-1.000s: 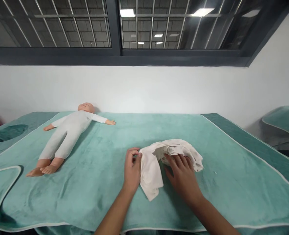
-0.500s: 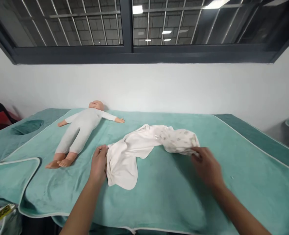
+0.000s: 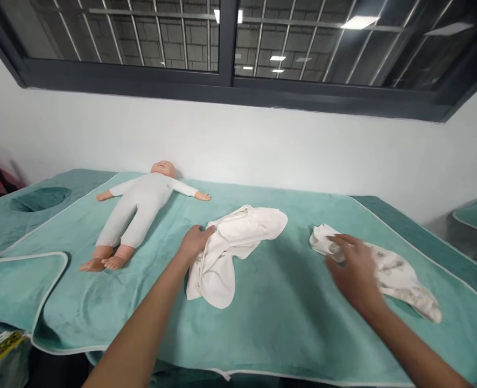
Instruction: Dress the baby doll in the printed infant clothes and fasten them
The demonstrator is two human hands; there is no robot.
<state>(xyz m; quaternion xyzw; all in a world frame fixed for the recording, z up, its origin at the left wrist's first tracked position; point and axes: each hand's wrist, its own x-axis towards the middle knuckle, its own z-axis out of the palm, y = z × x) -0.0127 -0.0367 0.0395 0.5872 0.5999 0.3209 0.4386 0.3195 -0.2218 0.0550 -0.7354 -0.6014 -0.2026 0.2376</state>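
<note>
A plain white baby garment (image 3: 251,231) lies crumpled at the middle of the green cover, with a rounded flap toward me. My left hand (image 3: 198,241) pinches its left edge between thumb and fingers. To the right, apart from it, lies a white baby garment with a small print (image 3: 395,272), stretched out lengthwise. Over that one is my right hand (image 3: 353,269), fingers apart and a little blurred; it hides part of the cloth. A baby doll (image 3: 147,196) in a white suit lies on its back at the left, away from both hands.
The green cover (image 3: 279,334) drapes over a padded table with a hole (image 3: 40,199) at its left end. A white wall and a barred window (image 3: 230,81) stand behind. At the lower left is a bag with a yellow label (image 3: 0,350).
The printed garment has come away from the plain white one and now lies to its right. My right hand has loosened on it. My left hand has moved slightly right along the white garment.
</note>
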